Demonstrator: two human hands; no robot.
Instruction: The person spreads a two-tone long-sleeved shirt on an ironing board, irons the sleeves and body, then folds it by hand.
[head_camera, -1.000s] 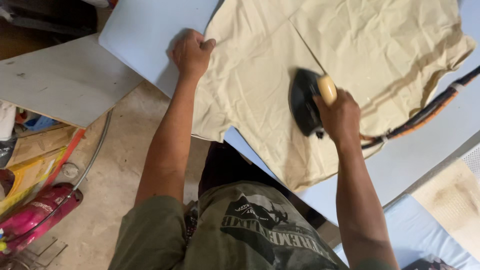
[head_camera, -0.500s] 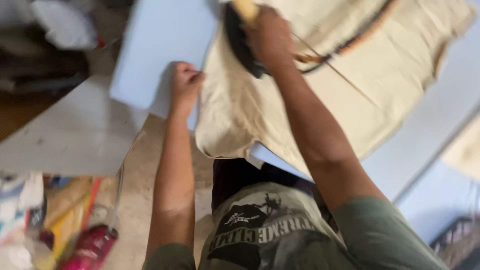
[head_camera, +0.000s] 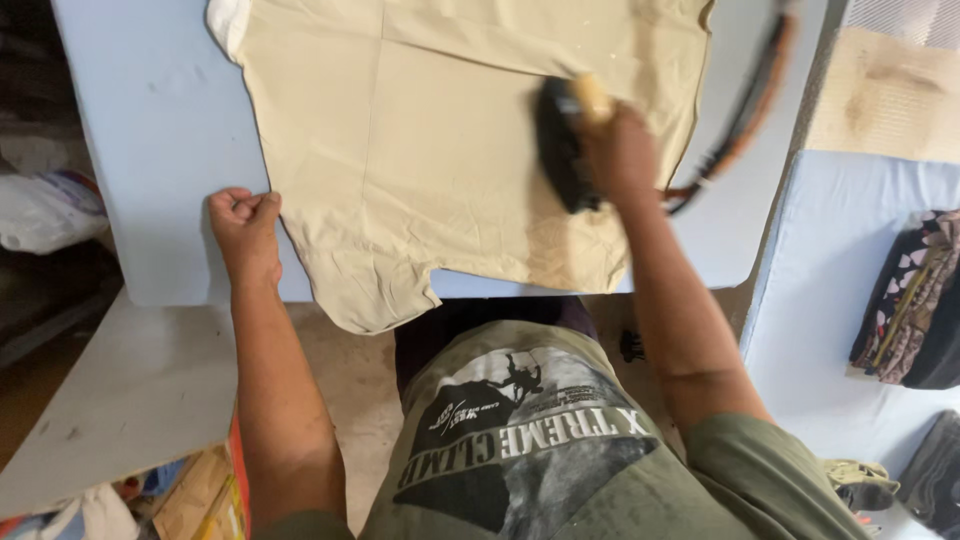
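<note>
A small ironing or tailoring workroom, cramped and well used.

A pale blue padded desk (head_camera: 150, 150) carries a beige garment (head_camera: 440, 150) spread flat, with a black iron (head_camera: 562, 150) on it near the desk's right edge and its cloth-covered cord (head_camera: 750, 110) trailing off. Folded patterned clothes (head_camera: 910, 300) sit on a second blue surface (head_camera: 820, 300) to the right. Plastic bags (head_camera: 45, 210) and cardboard (head_camera: 190, 495) crowd the bare concrete floor (head_camera: 350, 400) by the desk's near left corner.

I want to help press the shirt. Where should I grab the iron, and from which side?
Grab the iron by its pale handle on top, coming from above, as the right hand does. The dark body lies flat on the tan shirt, so only the handle sticks up. The cord trails off to the right.
</note>
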